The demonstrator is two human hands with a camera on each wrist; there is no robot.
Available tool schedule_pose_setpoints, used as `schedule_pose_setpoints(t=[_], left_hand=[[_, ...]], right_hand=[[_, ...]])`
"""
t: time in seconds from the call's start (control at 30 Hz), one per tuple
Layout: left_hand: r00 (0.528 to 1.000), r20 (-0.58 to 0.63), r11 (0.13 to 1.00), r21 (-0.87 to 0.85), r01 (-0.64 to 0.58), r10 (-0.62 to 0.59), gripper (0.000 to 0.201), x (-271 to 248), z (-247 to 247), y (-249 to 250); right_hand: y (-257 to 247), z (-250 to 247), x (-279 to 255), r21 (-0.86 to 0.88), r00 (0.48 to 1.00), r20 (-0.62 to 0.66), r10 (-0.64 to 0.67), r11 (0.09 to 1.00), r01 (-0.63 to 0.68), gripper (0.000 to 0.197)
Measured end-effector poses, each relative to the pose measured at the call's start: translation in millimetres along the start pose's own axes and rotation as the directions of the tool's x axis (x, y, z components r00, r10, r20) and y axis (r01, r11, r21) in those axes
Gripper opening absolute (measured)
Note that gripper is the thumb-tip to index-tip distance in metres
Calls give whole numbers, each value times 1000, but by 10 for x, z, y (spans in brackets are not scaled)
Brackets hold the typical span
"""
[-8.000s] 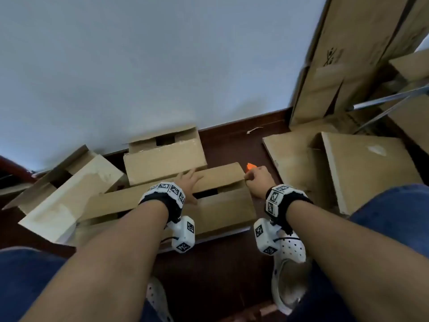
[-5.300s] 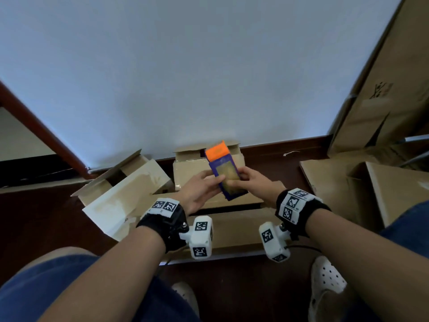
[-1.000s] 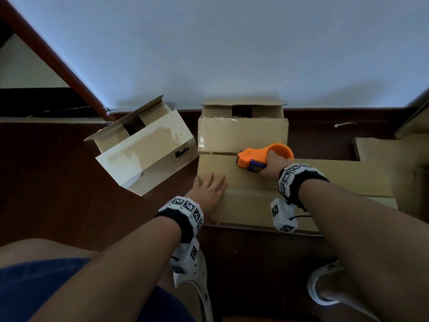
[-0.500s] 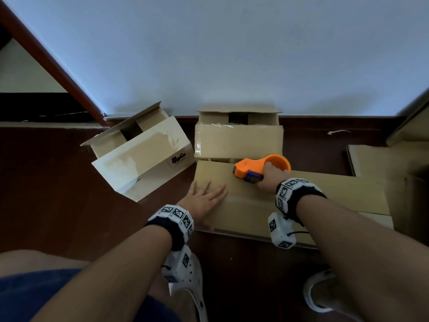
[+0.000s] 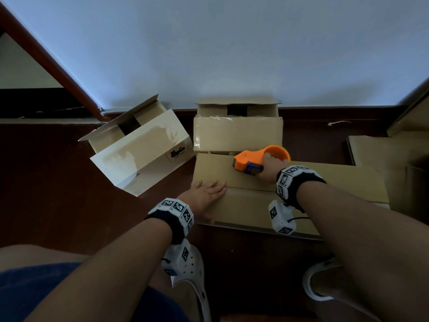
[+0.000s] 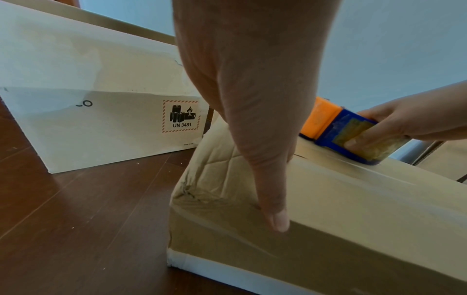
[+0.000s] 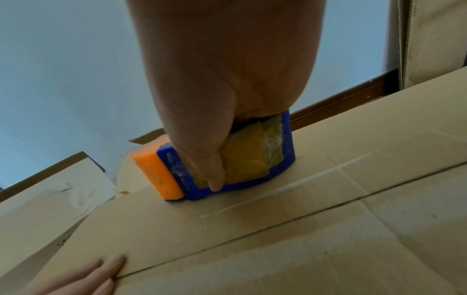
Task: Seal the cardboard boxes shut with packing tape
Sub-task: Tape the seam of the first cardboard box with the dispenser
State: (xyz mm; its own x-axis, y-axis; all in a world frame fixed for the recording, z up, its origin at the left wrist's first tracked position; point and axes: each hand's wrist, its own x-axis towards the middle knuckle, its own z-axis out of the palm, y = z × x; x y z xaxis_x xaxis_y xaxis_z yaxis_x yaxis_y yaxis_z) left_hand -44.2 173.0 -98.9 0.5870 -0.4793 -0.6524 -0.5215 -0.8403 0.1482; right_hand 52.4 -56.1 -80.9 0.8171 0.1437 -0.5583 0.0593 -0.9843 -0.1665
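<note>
A long, flat brown cardboard box (image 5: 301, 182) lies on the dark wooden floor (image 5: 58, 194) in the middle of the head view, its two top flaps closed and meeting along a seam that runs left to right. The left hand (image 5: 204, 194) lies flat on the box's left end, fingers (image 7: 108, 267) straight and close together, tips reaching just to the seam; in the left wrist view the thumb (image 6: 275, 209) hangs over the near top edge and touches the front wall. It holds nothing.

The right hand (image 5: 269, 168) grips an orange and blue plastic tape dispenser (image 5: 253, 162), fingers curled round its body, with the thumb (image 7: 209, 171) laid across the yellowish tape roll (image 7: 250, 157) in the right wrist view. The dispenser sits on the far flap, just beyond the seam and right of the left hand, its orange nose pointing to the left of the frame. A pale strip on the flap behind it may be laid tape, though the view is too soft to be sure.

Touching the long box at the upper centre stands a smaller brown cardboard box (image 5: 236, 133) with its top flaps open. Left of it, apart and set at an angle, sits a white-faced cardboard box (image 5: 139, 156), also open, bearing a battery warning label (image 6: 180, 116) marked UN 3481. Flattened cardboard sheets (image 5: 376, 149) lie at the right edge.
</note>
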Motion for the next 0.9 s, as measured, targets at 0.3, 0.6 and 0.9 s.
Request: schedule_pose_setpoints(t=[0.3, 0.6, 0.9], left_hand=[[1000, -1, 999, -41, -20, 20, 105, -9, -6, -16], [1000, -8, 998, -57, -16, 16, 106, -2, -12, -24], [1000, 7, 999, -46, 3, -3, 102, -55, -87, 30]], right_hand=[[29, 10, -131, -13, 996, -64, -67, 998, 66, 36], [4, 28, -383, 435, 970, -185, -156, 873, 223, 42], [-193, 119, -494, 457, 994, 10, -111, 884, 94, 63]])
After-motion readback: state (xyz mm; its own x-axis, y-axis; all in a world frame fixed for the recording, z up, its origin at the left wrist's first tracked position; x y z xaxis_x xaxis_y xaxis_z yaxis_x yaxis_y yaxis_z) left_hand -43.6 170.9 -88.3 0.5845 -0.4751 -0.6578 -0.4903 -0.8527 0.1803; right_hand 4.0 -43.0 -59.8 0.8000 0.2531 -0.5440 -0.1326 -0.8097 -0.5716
